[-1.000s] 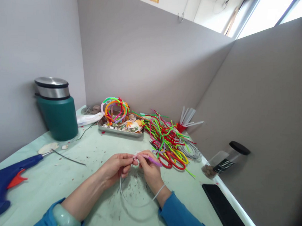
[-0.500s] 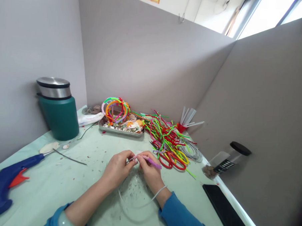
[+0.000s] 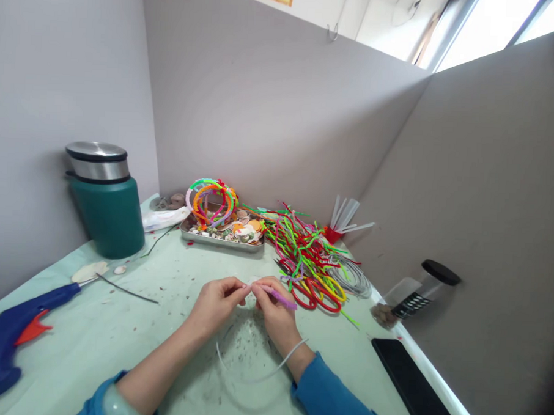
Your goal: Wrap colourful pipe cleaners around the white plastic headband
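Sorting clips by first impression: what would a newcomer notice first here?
Probably the tangled heap of bright pipe cleaners, back right of centre, with red-handled scissors at its near edge. Then the colourful hoops on the metal tray left of it, and the blue glue gun at far left.

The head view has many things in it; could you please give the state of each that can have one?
Left hand: thumb and finger pinched together.
Right hand: closed on the purple strip.
Purple strip: one end sticking out.
Pale cord: curved.
Glue gun: lying on its side.
Green flask: upright, lid on.
Metal tray: uncovered, filled.
Red-handled scissors: lying partly covered.
Clear jar: black lid on.
Red cup: holding white sticks.
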A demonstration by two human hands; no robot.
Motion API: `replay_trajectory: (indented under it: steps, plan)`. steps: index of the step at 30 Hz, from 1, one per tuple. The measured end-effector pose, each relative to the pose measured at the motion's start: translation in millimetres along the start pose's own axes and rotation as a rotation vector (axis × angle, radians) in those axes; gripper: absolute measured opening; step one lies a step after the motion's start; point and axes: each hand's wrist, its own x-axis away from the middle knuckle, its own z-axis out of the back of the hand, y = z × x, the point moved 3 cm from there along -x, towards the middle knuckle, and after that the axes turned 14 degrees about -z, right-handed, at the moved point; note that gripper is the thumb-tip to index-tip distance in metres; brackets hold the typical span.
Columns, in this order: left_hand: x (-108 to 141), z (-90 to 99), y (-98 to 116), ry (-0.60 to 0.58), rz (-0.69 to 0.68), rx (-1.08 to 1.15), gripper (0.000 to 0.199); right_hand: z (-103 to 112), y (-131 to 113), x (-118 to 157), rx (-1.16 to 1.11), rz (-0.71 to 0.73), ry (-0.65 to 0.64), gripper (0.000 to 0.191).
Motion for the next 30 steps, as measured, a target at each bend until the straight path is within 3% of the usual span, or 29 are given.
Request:
replay_trajectory:
  steps: [4,9,15,19,23,27,30]
  plan:
    - [1.7,-1.9,-4.2,-0.040,0.170,0.179,0.038,-0.3,0.3,-0.6,-0.006,0.018,-0.007,0.011]
    - [3.5,-3.1,-6.0,-0.063,0.226,0.323,0.042,0.1,0.2,-1.0,-0.009,0.029,-0.013,0.011]
    - [4.6,-4.8,-7.6,-0.095,0.370,0.711,0.031,-1.2,-5.9,2.5,-0.034,0.047,-0.071,0.010]
    - [5.6,-5.4,-8.2,-0.101,0.448,0.842,0.023,-2.2,-8.4,4.4,-0.047,0.032,-0.104,0.011]
    - [5.0,-7.3,-8.2,-0.059,0.353,0.664,0.030,0.5,-6.2,2.8,-0.036,-0.003,-0.041,0.014]
    - [3.5,-2.2,-3.6,0.104,0.109,0.254,0.033,4.1,-1.7,-0.1,-0.024,-0.056,0.038,0.017]
    - [4.0,2.1,2.7,0.148,-0.089,-0.075,0.020,4.9,0.8,-1.2,-0.038,-0.076,0.061,0.019]
